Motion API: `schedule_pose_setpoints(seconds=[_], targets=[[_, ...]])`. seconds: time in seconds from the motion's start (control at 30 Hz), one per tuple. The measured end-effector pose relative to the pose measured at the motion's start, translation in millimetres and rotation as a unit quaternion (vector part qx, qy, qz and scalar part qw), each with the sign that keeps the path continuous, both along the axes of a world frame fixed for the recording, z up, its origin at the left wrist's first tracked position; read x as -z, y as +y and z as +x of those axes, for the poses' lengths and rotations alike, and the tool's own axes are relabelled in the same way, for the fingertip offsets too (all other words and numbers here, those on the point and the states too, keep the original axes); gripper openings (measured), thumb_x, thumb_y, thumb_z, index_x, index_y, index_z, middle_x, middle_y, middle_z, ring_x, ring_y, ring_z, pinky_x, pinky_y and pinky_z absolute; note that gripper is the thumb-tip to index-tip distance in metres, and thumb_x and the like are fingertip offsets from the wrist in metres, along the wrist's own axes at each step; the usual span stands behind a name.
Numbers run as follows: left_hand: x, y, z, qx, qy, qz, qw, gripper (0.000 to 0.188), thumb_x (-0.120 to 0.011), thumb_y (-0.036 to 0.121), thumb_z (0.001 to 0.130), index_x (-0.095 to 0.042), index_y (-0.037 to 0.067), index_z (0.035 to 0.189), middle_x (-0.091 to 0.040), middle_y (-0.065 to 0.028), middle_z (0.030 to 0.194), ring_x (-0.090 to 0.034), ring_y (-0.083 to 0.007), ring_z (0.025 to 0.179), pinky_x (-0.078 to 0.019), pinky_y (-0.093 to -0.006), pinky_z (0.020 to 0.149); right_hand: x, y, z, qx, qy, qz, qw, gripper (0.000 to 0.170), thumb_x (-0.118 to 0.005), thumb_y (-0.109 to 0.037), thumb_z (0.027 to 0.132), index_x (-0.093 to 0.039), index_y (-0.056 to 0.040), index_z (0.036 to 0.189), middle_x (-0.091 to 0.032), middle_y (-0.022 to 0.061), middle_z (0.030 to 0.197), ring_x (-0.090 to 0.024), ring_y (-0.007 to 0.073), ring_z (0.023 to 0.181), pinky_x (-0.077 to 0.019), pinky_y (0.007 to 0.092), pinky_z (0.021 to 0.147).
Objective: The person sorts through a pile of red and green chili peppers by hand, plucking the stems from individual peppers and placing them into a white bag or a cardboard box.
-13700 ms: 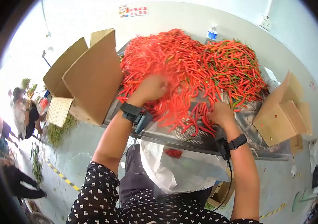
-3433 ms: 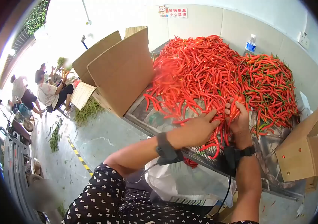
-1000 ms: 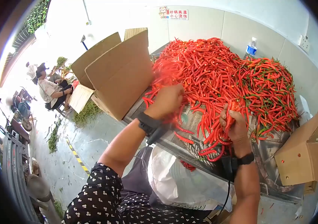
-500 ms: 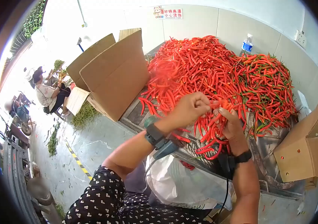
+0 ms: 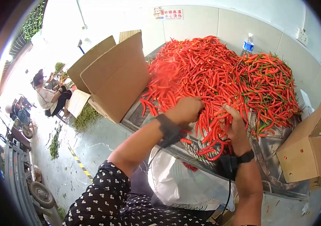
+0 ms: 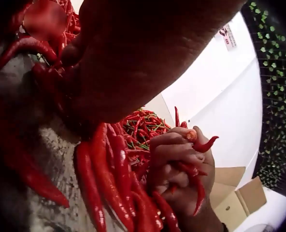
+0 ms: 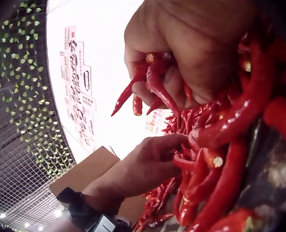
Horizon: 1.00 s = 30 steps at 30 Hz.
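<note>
A large heap of red chili peppers (image 5: 202, 64) covers the table, with loose ones spread along its front. My right hand (image 5: 236, 122) grips several chili peppers in curled fingers; in the right wrist view, pepper tips (image 7: 162, 92) stick out of the fist. To its left, my left hand (image 5: 187, 109) is down at the front of the heap. Its fingers pinch at a chili pepper (image 6: 51, 84) in the left wrist view, and most of them are hidden behind the hand. Longer peppers (image 6: 109, 179) lie between the two hands.
A second heap, of chilies with green stems (image 5: 270, 86), adjoins on the right. Cardboard boxes stand at the left (image 5: 115, 75) and right (image 5: 300, 150). A water bottle (image 5: 248, 43) is behind. A white sack (image 5: 166, 177) hangs at the table's front edge. Another person (image 5: 51, 94) sits far left.
The left hand swung from the heap's left to beside the right hand, then drew slightly back and down onto the loose chilies. The right hand stays nearly in place, still holding peppers.
</note>
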State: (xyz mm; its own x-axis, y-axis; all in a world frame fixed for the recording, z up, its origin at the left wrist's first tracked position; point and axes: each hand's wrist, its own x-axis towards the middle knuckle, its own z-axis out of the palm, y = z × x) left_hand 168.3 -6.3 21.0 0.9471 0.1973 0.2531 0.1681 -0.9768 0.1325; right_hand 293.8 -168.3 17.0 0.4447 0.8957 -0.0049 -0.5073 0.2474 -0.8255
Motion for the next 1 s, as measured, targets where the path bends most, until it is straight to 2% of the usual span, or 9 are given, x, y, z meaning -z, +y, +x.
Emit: schedule_pose_setpoints(seconds=[0.23, 0.27, 0.33, 0.4, 0.63, 0.67, 0.77, 0.9, 1.0], targets=[[-5.7, 12.6, -12.8, -0.029, -0.053, -0.003, 0.998, 0.015, -0.055, 0.013, 0.073, -0.061, 0.006, 0.085, -0.061, -0.0089, 0.073, -0.060, -0.0271, 0.069, -0.0466, -0.0383, 0.059, -2.1, -0.7, -1.1, 0.009, -0.010, -0.022, 1.000, 0.018, -0.054, -0.023, 0.084, -0.056, -0.0053, 0.080, -0.059, 0.0069, 0.067, -0.052, 0.0101, 0.049, -0.0406, 0.0210, 0.041], [-9.5, 15.3, -17.2, -0.038, -0.090, -0.148, 0.984, 0.012, -0.058, 0.012, 0.074, -0.059, 0.004, 0.082, -0.060, -0.0091, 0.070, -0.060, -0.0235, 0.065, -0.0467, -0.0355, 0.056, -1.7, 0.0, -1.6, 0.011, -0.017, -0.022, 1.000, 0.019, -0.052, -0.025, 0.085, -0.054, -0.0063, 0.081, -0.057, 0.0054, 0.067, -0.050, 0.0086, 0.048, -0.0409, 0.0193, 0.040], [-20.5, 13.0, -22.8, -0.048, -0.129, -0.288, 0.948, 0.010, -0.060, 0.012, 0.074, -0.058, 0.003, 0.078, -0.059, -0.0093, 0.067, -0.059, -0.0198, 0.061, -0.0469, -0.0326, 0.053, -3.1, 0.4, -2.3, 0.008, -0.020, -0.011, 1.000, 0.018, -0.054, -0.023, 0.084, -0.056, -0.0047, 0.081, -0.058, 0.0049, 0.065, -0.051, 0.0095, 0.049, -0.0406, 0.0207, 0.042], [-28.3, 5.5, -26.9, -0.043, -0.161, -0.495, 0.853, 0.013, -0.057, 0.014, 0.083, -0.057, 0.002, 0.077, -0.058, -0.0049, 0.061, -0.055, -0.0097, 0.054, -0.0432, -0.0243, 0.047, -6.0, -0.3, -4.3, 0.003, -0.027, -0.001, 1.000, 0.018, -0.056, -0.020, 0.082, -0.059, -0.0031, 0.081, -0.058, 0.0045, 0.064, -0.052, 0.0104, 0.050, -0.0403, 0.0221, 0.044], [-24.7, -13.6, -38.3, 0.028, -0.090, -0.693, 0.715, 0.017, -0.052, 0.015, 0.088, -0.055, 0.004, 0.076, -0.059, -0.0029, 0.063, -0.052, -0.0062, 0.048, -0.0392, -0.0195, 0.043, -31.2, 3.9, -29.4, 0.033, -0.089, -0.028, 0.995, 0.015, -0.057, -0.013, 0.080, -0.060, -0.0011, 0.089, -0.060, 0.0045, 0.069, -0.054, 0.0099, 0.055, -0.0427, 0.0219, 0.046], [-26.0, -19.8, -40.5, 0.030, -0.093, -0.695, 0.712, 0.017, -0.052, 0.015, 0.088, -0.055, 0.004, 0.076, -0.059, -0.0029, 0.063, -0.052, -0.0062, 0.048, -0.0392, -0.0195, 0.043, -37.5, 3.0, -35.4, 0.028, -0.103, -0.051, 0.993, 0.016, -0.057, -0.012, 0.080, -0.061, -0.0006, 0.091, -0.061, 0.0053, 0.071, -0.055, 0.0105, 0.056, -0.0439, 0.0222, 0.047], [-30.1, -43.6, -50.5, 0.001, -0.097, -0.553, 0.828, 0.021, -0.050, 0.019, 0.090, -0.057, 0.004, 0.077, -0.053, 0.0015, 0.058, -0.049, -0.0059, 0.050, -0.0380, -0.0214, 0.046, -43.6, 0.4, -50.8, -0.014, -0.164, -0.071, 0.984, 0.018, -0.058, -0.010, 0.079, -0.061, 0.0003, 0.094, -0.063, 0.0066, 0.073, -0.057, 0.0118, 0.055, -0.0456, 0.0227, 0.047], [-28.4, -62.7, -78.8, 0.097, -0.124, -0.503, 0.850, 0.021, -0.049, 0.018, 0.088, -0.055, 0.000, 0.078, -0.058, -0.0034, 0.062, -0.058, -0.0102, 0.052, -0.0444, -0.0248, 0.048, -41.2, -20.5, -75.3, 0.018, -0.232, -0.139, 0.963, 0.014, -0.061, -0.008, 0.078, -0.061, 0.0007, 0.089, -0.062, 0.0057, 0.072, -0.056, 0.0108, 0.050, -0.0451, 0.0221, 0.045], [-13.6, -60.6, -97.0, 0.060, -0.130, -0.469, 0.871, 0.020, -0.048, 0.018, 0.089, -0.055, 0.001, 0.080, -0.058, -0.0030, 0.063, -0.058, -0.0095, 0.052, -0.0442, -0.0250, 0.048, -27.9, -45.6, -99.0, 0.057, -0.259, -0.155, 0.952, 0.014, -0.061, -0.009, 0.079, -0.061, -0.0010, 0.090, -0.062, 0.0041, 0.072, -0.055, 0.0093, 0.051, -0.0454, 0.0226, 0.047]])
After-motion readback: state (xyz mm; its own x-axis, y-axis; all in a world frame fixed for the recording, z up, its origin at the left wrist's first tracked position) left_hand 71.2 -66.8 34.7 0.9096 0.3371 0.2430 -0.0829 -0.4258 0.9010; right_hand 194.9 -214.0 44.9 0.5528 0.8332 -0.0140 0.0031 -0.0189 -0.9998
